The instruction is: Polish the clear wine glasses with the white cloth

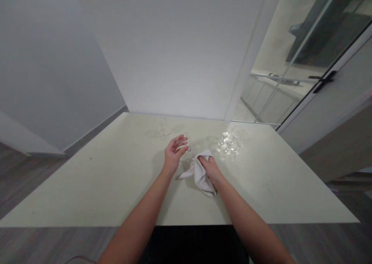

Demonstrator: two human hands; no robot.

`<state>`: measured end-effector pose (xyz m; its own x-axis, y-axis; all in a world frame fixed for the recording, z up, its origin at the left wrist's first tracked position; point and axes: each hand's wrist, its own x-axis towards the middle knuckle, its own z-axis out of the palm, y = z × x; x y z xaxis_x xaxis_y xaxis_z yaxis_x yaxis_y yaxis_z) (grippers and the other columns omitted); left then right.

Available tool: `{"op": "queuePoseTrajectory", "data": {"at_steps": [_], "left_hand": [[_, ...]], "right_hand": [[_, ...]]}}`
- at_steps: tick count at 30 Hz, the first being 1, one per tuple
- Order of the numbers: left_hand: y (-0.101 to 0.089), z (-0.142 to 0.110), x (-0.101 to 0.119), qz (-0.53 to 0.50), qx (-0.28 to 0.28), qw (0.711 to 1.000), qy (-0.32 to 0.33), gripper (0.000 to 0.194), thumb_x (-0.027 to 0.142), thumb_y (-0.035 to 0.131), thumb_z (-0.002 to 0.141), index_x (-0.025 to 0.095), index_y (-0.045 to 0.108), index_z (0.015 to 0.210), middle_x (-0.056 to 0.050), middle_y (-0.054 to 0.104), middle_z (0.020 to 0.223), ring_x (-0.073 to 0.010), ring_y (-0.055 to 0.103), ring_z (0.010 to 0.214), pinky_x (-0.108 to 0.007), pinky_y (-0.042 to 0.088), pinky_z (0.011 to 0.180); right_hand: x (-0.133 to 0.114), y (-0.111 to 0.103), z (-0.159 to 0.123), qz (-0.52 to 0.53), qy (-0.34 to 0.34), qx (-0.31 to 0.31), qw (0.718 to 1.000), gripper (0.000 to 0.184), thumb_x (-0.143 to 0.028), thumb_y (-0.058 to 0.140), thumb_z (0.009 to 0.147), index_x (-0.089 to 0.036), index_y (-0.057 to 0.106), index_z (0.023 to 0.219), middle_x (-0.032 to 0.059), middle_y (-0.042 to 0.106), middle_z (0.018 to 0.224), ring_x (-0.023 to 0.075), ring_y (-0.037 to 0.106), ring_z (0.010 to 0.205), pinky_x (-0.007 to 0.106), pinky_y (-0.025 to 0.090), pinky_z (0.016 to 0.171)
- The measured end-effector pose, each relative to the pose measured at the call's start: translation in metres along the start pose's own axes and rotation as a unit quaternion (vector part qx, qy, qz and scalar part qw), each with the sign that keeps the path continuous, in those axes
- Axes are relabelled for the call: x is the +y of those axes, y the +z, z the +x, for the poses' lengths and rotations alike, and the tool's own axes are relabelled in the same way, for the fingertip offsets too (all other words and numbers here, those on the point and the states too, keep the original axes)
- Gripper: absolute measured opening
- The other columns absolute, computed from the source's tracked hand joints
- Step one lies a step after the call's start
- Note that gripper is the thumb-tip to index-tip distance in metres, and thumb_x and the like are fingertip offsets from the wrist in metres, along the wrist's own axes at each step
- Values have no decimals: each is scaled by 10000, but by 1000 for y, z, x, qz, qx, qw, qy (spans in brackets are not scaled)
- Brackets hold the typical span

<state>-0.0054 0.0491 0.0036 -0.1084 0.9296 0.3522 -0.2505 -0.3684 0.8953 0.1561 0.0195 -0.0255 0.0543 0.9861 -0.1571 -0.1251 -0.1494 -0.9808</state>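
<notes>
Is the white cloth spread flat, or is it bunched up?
Bunched up: the white cloth is gathered in loose folds in the right hand, one end sticking out leftward.

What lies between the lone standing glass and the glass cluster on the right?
The head view shows the left hand between them, holding a clear glass.

Flat white wall (174, 54), grey wood-look floor (17, 175).
Right: white-barred glass panel (273, 43), black lever handle (324, 81); pale counter (286, 106) behind glass.
</notes>
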Motion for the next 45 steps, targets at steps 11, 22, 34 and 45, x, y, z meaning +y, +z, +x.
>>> {"op": "queuePoseTrajectory", "data": {"at_steps": [11, 22, 34, 45], "left_hand": [[3, -1, 4, 15, 19, 1000, 1, 560, 376, 779, 678, 189, 589, 1170, -116, 666, 1132, -198, 647, 961, -312, 525, 781], [2, 1, 3, 6, -9, 1000, -7, 566, 373, 770, 696, 196, 575, 1197, -124, 650, 1166, -188, 641, 946, -295, 526, 757], [3, 1, 3, 7, -9, 1000, -2, 576, 382, 779, 683, 186, 567, 1181, -125, 653, 1144, -183, 649, 914, -283, 527, 723], [4, 1, 4, 1, -13, 1000, -1, 549, 353, 775, 694, 185, 562, 1171, -115, 648, 1133, -169, 638, 906, -266, 523, 713]], "right_hand": [[3, -1, 0, -27, -29, 15, 999, 367, -454, 669, 707, -158, 681, 923, 52, 715, 858, 182, 633, 773, 293, 483, 732], [7, -3, 2, -43, -41, 2, 998, 390, -478, 668, 713, -148, 690, 920, 51, 702, 847, 175, 618, 758, 286, 477, 712], [2, -1, -1, -54, -27, 13, 998, 404, -475, 664, 701, -137, 691, 920, 64, 709, 865, 175, 617, 765, 279, 472, 719], [3, -3, 0, -61, -46, 3, 997, 404, -472, 657, 723, -144, 692, 957, 63, 711, 897, 178, 624, 807, 280, 472, 755]]}}
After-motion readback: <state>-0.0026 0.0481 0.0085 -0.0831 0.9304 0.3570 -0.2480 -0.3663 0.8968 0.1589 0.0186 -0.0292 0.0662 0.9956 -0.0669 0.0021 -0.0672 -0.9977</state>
